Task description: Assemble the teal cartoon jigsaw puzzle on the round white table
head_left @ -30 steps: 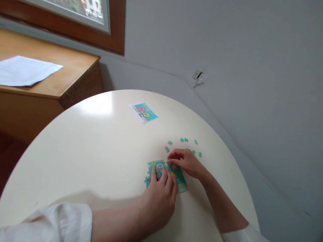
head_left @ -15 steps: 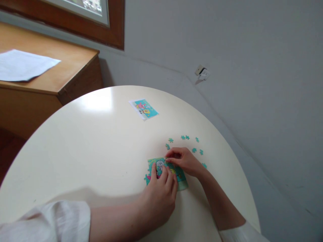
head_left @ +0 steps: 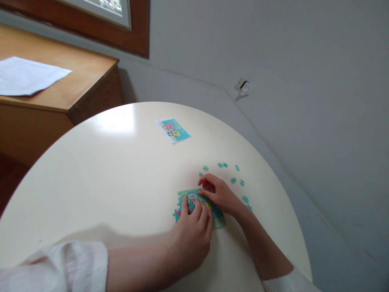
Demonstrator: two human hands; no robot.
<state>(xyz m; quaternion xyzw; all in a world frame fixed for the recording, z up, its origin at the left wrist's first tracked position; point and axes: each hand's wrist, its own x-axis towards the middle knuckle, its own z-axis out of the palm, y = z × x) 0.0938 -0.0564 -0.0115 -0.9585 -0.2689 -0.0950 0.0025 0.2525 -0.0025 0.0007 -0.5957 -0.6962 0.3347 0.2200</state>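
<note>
A partly joined jigsaw puzzle (head_left: 182,196) with a teal cartoon picture lies on the table near me. My left hand (head_left: 194,231) rests on its lower middle, fingertips spread over the picture and covering part of it. At the puzzle's top right edge is my right hand (head_left: 220,194), its thumb by the edge and the index finger raised apart from it. No piece shows between those fingers. Just beyond them lie a loose puzzle piece (head_left: 201,174) and another puzzle piece (head_left: 206,168).
More loose teal pieces (head_left: 233,180) are scattered to the right, some beside my right forearm. A printed reference picture (head_left: 176,130) lies farther back on the round white table (head_left: 91,174). At left stands a wooden cabinet (head_left: 88,75) with white paper (head_left: 30,77) on it.
My right thumb and index finger have parted, and the index finger has lifted slightly away from the puzzle's top edge. My left hand stays in place on the puzzle.
</note>
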